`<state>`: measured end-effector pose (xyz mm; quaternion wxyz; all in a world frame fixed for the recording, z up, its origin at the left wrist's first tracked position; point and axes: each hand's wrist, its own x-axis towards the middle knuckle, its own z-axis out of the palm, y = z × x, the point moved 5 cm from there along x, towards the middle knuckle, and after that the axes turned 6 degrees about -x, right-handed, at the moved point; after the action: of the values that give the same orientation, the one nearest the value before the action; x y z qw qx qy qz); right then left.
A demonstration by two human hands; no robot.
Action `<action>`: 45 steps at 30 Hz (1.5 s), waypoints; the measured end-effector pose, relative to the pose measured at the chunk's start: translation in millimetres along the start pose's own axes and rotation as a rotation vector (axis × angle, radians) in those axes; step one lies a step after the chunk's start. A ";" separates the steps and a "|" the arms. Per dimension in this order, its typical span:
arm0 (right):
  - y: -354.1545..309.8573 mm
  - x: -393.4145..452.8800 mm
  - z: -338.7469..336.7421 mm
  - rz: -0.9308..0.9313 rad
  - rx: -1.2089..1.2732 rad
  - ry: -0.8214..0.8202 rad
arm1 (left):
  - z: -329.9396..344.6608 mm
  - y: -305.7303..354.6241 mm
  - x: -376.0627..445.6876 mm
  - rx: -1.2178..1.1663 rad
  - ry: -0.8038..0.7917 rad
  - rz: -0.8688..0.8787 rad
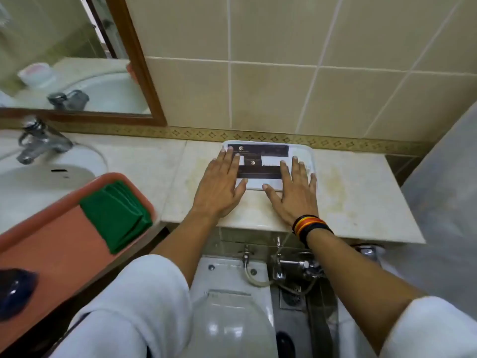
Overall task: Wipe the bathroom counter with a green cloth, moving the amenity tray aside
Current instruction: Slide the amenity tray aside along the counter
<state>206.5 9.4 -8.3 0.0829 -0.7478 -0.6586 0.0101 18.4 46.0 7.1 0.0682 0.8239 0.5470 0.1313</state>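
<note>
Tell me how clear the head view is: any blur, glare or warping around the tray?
Head view: the amenity tray and both hands are fairly sharp; the faucet at left is blurred; the wide lens bends the counter edges; soft glare on the toilet lid.

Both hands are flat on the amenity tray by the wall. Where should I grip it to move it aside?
Probably by the short left and right rims of the amenity tray, one hand per side, fingers hooked under the raised lip. The left hand and right hand already flank it; the back edge sits against the wall.
</note>
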 end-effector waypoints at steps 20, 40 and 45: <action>121.0 58.4 -5.2 0.711 0.527 -0.007 | 24.8 -19.0 82.5 -0.445 0.137 -1.020; 250.3 -160.2 -2.8 1.316 1.343 0.512 | 122.2 250.5 197.1 -0.929 -0.312 -0.128; 242.1 -149.6 15.6 1.330 1.437 0.557 | 125.8 256.0 190.6 -0.950 -0.233 -0.046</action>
<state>422.9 -165.2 -71.0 0.6404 -0.7116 0.0950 0.2730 351.1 124.7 -20.6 0.5002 0.6985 0.4336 0.2719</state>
